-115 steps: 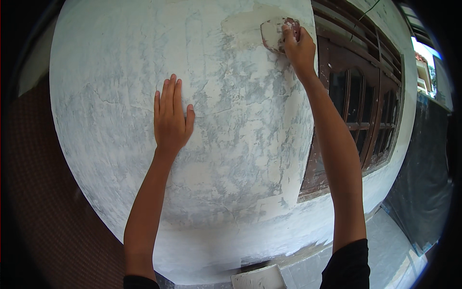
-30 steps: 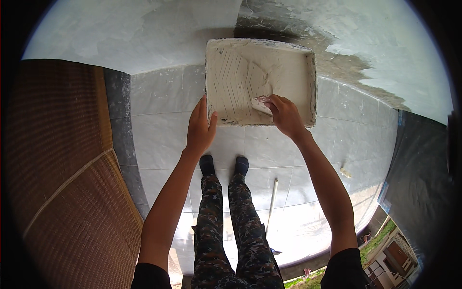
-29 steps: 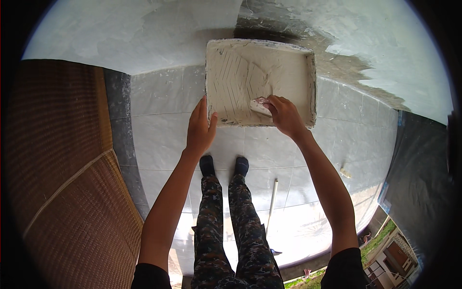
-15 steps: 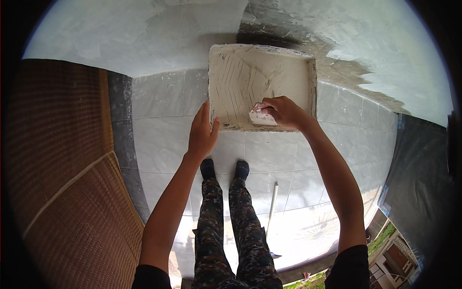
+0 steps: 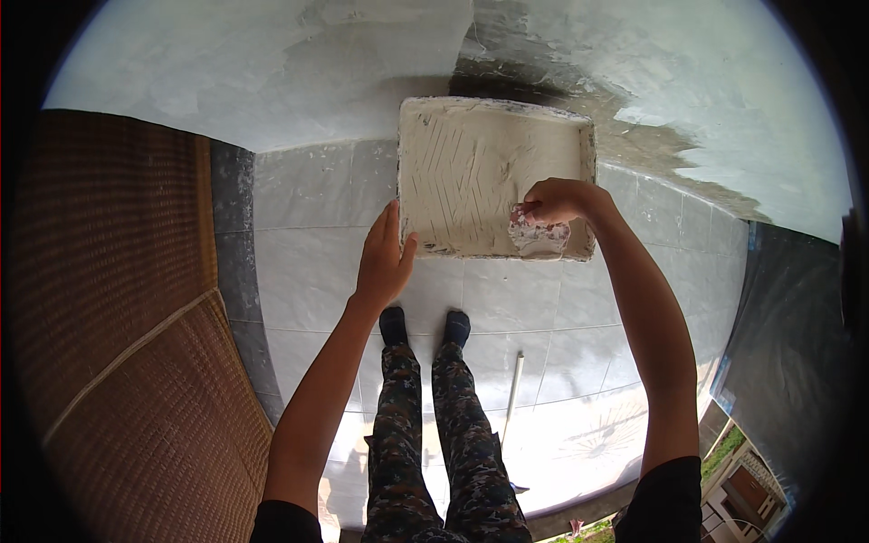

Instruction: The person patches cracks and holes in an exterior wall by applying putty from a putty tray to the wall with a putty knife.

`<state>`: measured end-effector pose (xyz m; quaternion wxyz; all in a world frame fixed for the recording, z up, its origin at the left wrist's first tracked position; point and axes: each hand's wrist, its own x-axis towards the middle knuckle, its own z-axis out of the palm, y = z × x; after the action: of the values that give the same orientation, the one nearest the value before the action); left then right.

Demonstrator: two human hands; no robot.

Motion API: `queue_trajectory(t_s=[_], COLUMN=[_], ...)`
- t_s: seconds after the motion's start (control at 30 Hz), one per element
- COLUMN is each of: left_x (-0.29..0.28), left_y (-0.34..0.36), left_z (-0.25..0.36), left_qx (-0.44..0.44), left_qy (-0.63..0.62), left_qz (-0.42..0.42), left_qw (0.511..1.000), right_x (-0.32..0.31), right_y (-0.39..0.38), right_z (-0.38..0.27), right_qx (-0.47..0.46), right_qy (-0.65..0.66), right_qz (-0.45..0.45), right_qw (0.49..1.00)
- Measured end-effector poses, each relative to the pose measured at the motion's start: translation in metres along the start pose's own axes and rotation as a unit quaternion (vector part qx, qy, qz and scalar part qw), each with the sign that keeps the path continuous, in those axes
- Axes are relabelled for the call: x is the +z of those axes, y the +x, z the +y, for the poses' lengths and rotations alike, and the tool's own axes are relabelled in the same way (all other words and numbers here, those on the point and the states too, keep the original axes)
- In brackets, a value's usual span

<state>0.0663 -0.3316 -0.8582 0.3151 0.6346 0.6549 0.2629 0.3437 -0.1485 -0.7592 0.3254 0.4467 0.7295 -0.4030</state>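
Observation:
A rectangular paint tray (image 5: 588, 163), its rim crusted, is spread with a beige putty-like paste (image 5: 525, 136); slanted ridges show through on its left side. My right hand (image 5: 563, 201) is closed round a pinkish, paste-smeared scraper (image 5: 540, 237), low over the tray's near right corner. Whether the scraper's edge touches the tray cannot be made out. My left hand (image 5: 387, 258) lies along the tray's left side near the front corner, fingers stretched out and thumb apart, holding nothing.
Behind the tray stands a wall (image 5: 362, 63) with patchy pale and dark grey coating. Grey tiles (image 5: 308, 199) cover the floor, where a thin white pole (image 5: 514, 385) lies. A brown woven mat (image 5: 118, 271) is at left, a dark sheet (image 5: 797, 317) at right.
My right hand and the scraper have moved right along the tray's near edge. The left hand stays by the tray's left side. The whole view has shifted slightly.

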Motion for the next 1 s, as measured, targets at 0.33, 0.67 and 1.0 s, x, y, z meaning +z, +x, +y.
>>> queue_trajectory(t_s=[0.33, 0.67, 1.0], left_x=[-0.094, -0.324, -0.531], left_y=[0.035, 0.118, 0.124], left_z=[0.084, 0.287, 0.462], left_qx=[0.096, 0.299, 0.433], left_qy=[-0.005, 0.023, 0.053], left_qz=[0.059, 0.208, 0.343], left_qw=[0.994, 0.931, 0.832], right_x=[-0.004, -0.151, -0.289], right_y=[-0.107, -0.301, -0.519], right_z=[0.030, -0.083, -0.186], right_qx=[-0.067, -0.332, -0.384], right_qy=[0.536, 0.614, 0.529], right_qz=[0.073, 0.267, 0.527], right_qw=[0.838, 0.664, 0.543])
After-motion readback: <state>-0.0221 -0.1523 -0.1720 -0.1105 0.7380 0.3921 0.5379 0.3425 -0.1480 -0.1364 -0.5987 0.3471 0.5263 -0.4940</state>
